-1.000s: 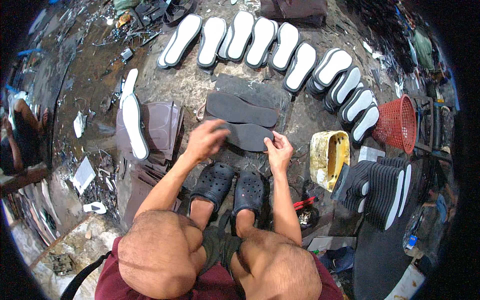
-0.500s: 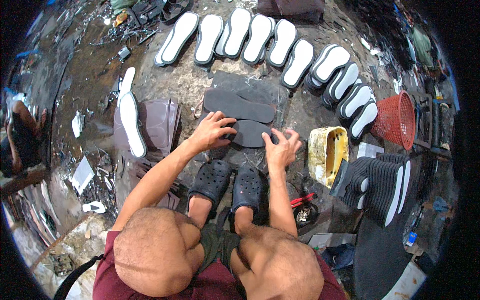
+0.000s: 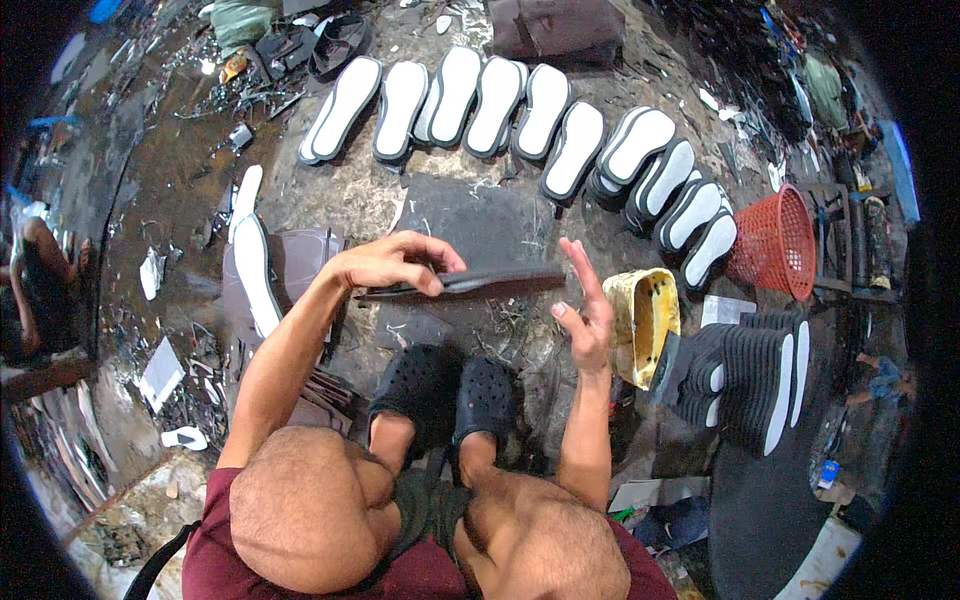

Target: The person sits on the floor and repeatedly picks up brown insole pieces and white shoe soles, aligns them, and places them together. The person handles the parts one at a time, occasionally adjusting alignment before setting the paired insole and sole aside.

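Left hand [image 3: 395,262] pinches the left end of the dark soles [image 3: 505,280], seen edge-on above the floor [image 3: 545,390], extending toward its three o'clock; right hand [image 3: 588,318] is opened flat, thumb apart, the soles' tip at its eleven o'clock, contact unclear.

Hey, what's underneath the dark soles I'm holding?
Past the dark soles in your left hand lies a flat dark sheet; on their near side, stained floor. Whatever is directly beneath them is covered.

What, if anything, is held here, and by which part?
The left hand grips dark soles near their left end; the open right hand is at the other end, contact unclear.
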Demonstrator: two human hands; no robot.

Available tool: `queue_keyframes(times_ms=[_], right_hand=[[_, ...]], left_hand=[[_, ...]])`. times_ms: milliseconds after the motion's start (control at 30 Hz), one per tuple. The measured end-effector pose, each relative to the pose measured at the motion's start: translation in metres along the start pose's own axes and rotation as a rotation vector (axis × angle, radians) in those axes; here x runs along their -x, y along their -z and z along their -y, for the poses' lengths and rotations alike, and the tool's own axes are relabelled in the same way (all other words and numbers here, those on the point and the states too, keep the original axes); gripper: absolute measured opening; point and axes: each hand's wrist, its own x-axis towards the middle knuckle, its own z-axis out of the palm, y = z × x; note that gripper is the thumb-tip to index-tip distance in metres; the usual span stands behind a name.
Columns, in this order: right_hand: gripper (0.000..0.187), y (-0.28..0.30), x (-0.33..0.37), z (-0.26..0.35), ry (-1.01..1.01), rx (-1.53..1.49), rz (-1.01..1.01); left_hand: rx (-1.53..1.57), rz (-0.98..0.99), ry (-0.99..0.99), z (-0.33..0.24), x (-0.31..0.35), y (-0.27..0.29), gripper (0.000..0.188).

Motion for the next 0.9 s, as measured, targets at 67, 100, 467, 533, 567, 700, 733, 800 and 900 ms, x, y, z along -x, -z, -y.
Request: queue_keyframes(times_ms=[67,100,467,533,567,700,733,800,900], right_hand=[[0.046,-0.006,-0.006,0.013,-0.179,-0.095,-0.027],[0.043,-0.008,-0.009,0.018,-0.269,-0.141,-0.039],[0.028,0.014,-0.045,-0.001,-0.551,-0.316,-0.113],[0.049,0.005,-0.056,-0.002,-0.504,0.062,-0.156],[0.059,-0.003,-0.055,0.002,-0.397,0.145,-0.226],[0.1,-0.029,-0.014,0.015,-0.431,-0.149,-0.3],[0.09,-0.034,-0.006,0.021,-0.452,-0.279,-0.17],[0.078,-0.042,-0.001,0.034,-0.491,-0.433,-0.05],[0.069,-0.042,-0.001,0.042,-0.476,-0.411,-0.089]], left_hand=[[0.213,-0.122,0.069,0.009,0.005,-0.008,0.042],[0.349,-0.138,0.089,0.016,0.007,-0.013,0.049],[0.126,-0.256,-0.012,-0.002,0.044,-0.057,0.056],[0.206,-0.372,-0.011,-0.002,0.04,-0.067,0.054],[0.247,-0.435,-0.012,-0.003,0.037,-0.073,0.053],[0.504,-0.624,-0.05,-0.007,0.024,-0.087,0.042],[0.566,-0.645,-0.073,-0.014,0.021,-0.092,0.041],[0.537,-0.693,-0.097,-0.019,0.016,-0.1,0.049],[0.351,-0.736,-0.12,-0.029,0.014,-0.11,0.066]])
